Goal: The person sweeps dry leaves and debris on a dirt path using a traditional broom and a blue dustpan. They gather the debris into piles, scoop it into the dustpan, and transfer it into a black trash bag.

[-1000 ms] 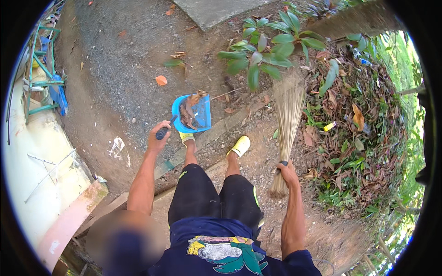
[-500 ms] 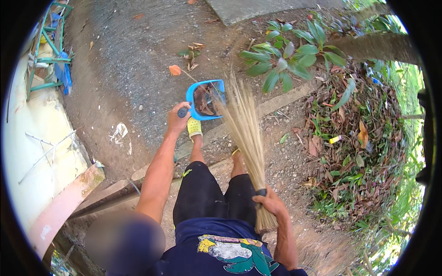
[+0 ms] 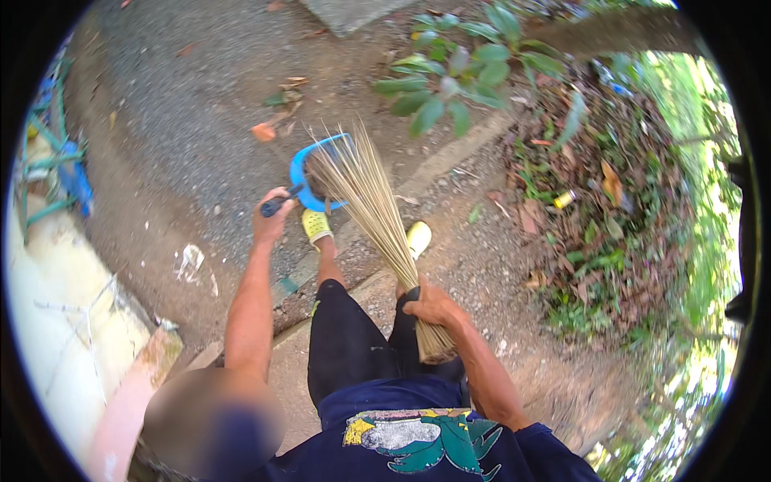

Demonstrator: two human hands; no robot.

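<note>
My left hand [image 3: 272, 218] grips the dark handle of a blue dustpan [image 3: 298, 167], with its fingers wrapped round it. Brown dry leaves [image 3: 318, 178] lie in the pan, partly hidden by bristles. A stick broom [image 3: 377, 217] slants across the middle, its bristle tips spread over the dustpan's right side. Near its bound butt end, at a dark band, my right hand [image 3: 434, 306] is closed round the broom. Below the pan stands my left foot in a yellow clog [image 3: 316, 227]; the other yellow clog [image 3: 418, 238] is right of the bristles.
A leafy plant [image 3: 454, 72] reaches in at the upper right. Beneath it a heap of dead leaves [image 3: 594, 233] holds a small yellow item [image 3: 564, 199]. A low concrete edging [image 3: 458, 153] crosses the ground. Orange leaves [image 3: 263, 131] lie beyond the dustpan, and a green frame [image 3: 50, 161] stands far left.
The broom has swung left, so its bristles now cover part of the dustpan. The dustpan and left hand have shifted left, and its handle shows more side-on. My right foot has come forward.
</note>
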